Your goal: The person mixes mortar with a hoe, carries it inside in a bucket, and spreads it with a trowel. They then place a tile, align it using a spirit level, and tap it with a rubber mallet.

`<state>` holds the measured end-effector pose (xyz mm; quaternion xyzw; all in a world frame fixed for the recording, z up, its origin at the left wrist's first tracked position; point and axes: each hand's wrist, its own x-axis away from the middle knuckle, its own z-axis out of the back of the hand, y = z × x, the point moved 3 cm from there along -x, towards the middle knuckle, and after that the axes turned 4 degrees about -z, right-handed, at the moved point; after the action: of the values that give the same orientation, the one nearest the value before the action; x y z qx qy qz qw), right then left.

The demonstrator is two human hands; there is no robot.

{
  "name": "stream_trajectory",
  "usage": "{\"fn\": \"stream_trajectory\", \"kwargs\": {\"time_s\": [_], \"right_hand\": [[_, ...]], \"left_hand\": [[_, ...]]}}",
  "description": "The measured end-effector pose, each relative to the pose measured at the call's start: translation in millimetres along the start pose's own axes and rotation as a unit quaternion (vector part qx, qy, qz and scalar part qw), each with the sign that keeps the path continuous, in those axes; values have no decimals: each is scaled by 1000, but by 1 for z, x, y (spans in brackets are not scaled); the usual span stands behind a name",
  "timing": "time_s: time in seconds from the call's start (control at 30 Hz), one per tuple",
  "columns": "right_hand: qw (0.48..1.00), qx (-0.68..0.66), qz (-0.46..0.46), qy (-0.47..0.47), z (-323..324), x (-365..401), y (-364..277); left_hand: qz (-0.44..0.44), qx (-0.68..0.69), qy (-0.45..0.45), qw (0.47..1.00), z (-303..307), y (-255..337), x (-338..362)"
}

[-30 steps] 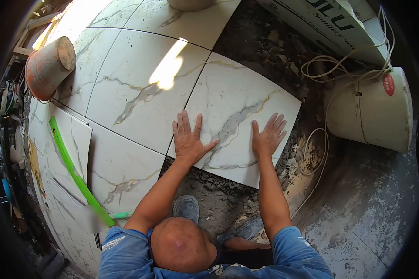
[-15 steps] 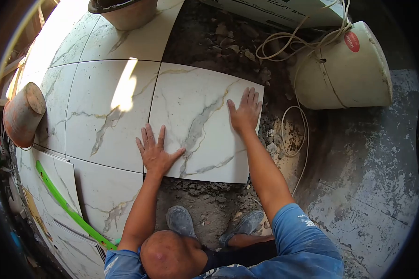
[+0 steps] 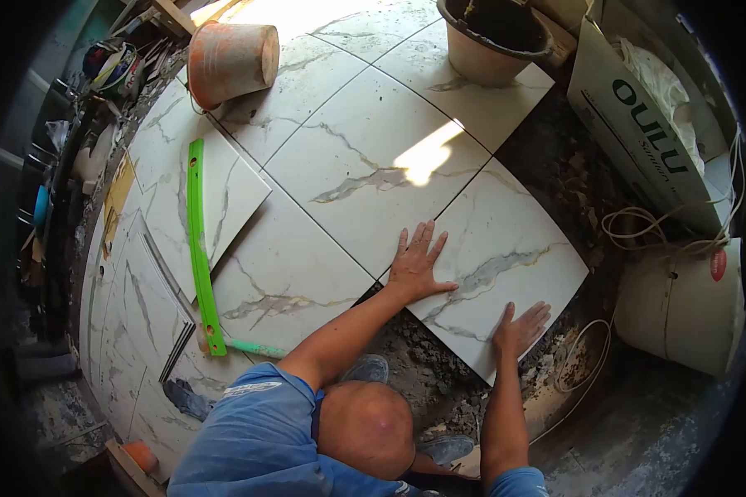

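Note:
A white floor tile (image 3: 506, 224) with grey and gold veins lies on rough mortar (image 3: 423, 352), beside tiles that are laid edge to edge. My left hand (image 3: 418, 263) rests flat with fingers spread near the tile's left corner, across the seam with the neighbouring tile (image 3: 348, 157). My right hand (image 3: 522, 327) lies flat on the tile near its lower right edge, fingers stretched out. Neither hand grips anything.
A green spirit level (image 3: 197, 240) and a turquoise-handled tool (image 3: 257, 348) lie left on loose tiles. An orange bucket (image 3: 232, 65) lies tipped; a mortar bucket (image 3: 489, 41) stands behind. Right are a carton (image 3: 638, 124), a pale drum (image 3: 680, 306) and loose cable (image 3: 609, 331).
The view has turned toward the left, bringing the spirit level and the carton's side more into view. My right hand has slid down along the tile's right edge. My left hand stays near the seam.

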<state>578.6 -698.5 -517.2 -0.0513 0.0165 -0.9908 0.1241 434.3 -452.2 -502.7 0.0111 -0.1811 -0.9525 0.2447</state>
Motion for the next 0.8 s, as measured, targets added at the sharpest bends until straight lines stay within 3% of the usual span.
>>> {"fn": "stream_trajectory", "kwargs": {"time_s": [0.23,0.3,0.37,0.4,0.47,0.53,0.6,0.67,0.7,0.77,0.8], "right_hand": [[998,42,20,-53,-15,67,5],[995,60,-11,-74,-10,78,3],[996,54,1,-71,-3,81,0],[996,39,-6,-82,2,82,0],[996,21,-14,-89,0,78,3],[1000,-20,11,-21,-5,73,9],[998,-58,26,0,2,76,1],[994,-94,43,23,11,77,-7],[992,-107,58,24,13,77,-13],[989,-125,69,28,17,80,-23],[986,-142,78,25,20,82,-27]], "left_hand": [[17,-17,-1,1000,2,-22,61],[16,-22,9,1000,12,-27,95],[16,-56,-53,997,17,-31,130],[-7,-80,31,996,30,-34,149],[43,-27,-151,987,55,-50,182],[140,-20,53,988,86,-100,222],[270,-119,207,933,126,-167,261],[476,-208,197,831,145,-229,301],[549,-165,182,798,149,-255,318],[556,-186,186,789,150,-280,341],[596,-84,154,783,143,-297,351]]}}
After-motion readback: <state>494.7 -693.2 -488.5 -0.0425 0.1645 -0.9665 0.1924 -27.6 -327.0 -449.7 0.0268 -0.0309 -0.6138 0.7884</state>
